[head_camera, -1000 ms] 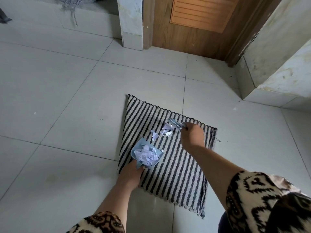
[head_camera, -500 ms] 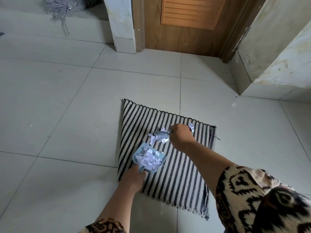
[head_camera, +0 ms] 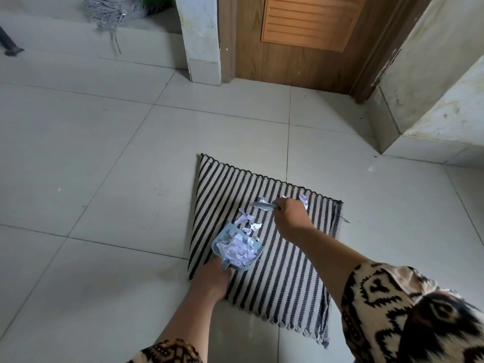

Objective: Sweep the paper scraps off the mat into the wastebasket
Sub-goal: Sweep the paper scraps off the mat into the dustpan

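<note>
Floor: pale tiles are carrying everything, with a wooden door standing at the far side and a mop head lying far left.
Mat: it is lying on the tiles, striped, its near right corner rumpled.
Dustpan: it is sitting on the mat's left half, mouth facing away, and is already holding a heap of paper.
Left grip: it is clamping the pan's handle from behind.
Right grip: it is curling round a small brush pointing left over the mat (whether the bristles are touching, I cannot tell).
Loose scraps: a few are lying just at the pan's lip, and others are sitting beyond the right hand near the mat's far edge.
Wastebasket: it is not showing anywhere in view.
Step, as I am judging it: stragglers are being drawn toward the pan.
Doing it well: this is calling for starting behind the far pieces — short, low strokes, light on the ribbed weave — while pressing the lip flat so paper is not sliding underneath.
Risk: the pan is looking nearly full, so tipping it back before lifting is seeming wise.
</note>
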